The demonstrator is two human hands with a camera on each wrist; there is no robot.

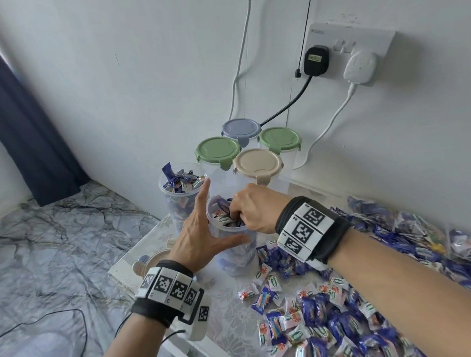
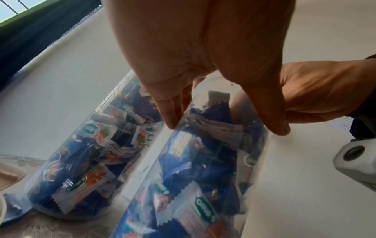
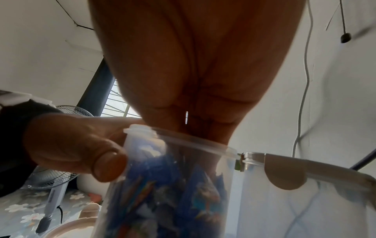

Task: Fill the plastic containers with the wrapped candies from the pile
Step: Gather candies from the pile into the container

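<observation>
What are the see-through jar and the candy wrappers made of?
The jar looks like clear, smooth plastic: you can see the candies through its wall, and its rim shines. The candy wrappers seem to be thin, glossy plastic film, with zigzag-cut ends and printed pictures, though film or coated paper is hard to tell apart here.

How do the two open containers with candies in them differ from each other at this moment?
The near container has the right hand reaching into its mouth, and the left hand steadies its wall with straight fingers. The far container stands behind it, with no hand in its mouth, and its candies rise above the rim. Both are clear plastic, upright and without lids.
</observation>
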